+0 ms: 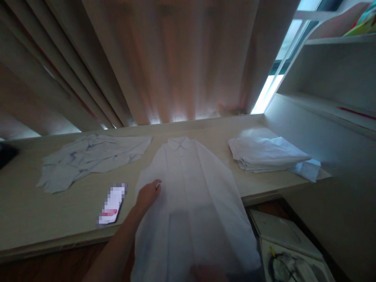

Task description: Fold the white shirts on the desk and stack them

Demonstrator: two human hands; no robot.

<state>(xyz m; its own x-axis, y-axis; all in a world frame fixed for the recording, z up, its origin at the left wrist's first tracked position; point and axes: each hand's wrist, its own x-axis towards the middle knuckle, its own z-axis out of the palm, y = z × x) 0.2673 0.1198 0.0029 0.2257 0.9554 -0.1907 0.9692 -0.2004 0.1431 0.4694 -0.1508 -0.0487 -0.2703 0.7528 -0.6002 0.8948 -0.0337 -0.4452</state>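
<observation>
A white collared shirt (188, 188) lies front-up on the light wooden desk (58, 207), its collar toward the curtain and its hem hanging over the front edge. My left hand (148, 194) rests flat on the shirt's left side, fingers together, pressing the fabric. My right hand (207, 272) shows only as a blurred edge at the bottom of the picture, under or at the shirt's hem; its grip is unclear.
A crumpled pale blue shirt (88, 158) lies at the left of the desk. A stack of folded white shirts (267, 154) sits at the right. A phone (112, 204) lies beside my left hand. Curtains hang behind; white shelves (331, 90) stand at right.
</observation>
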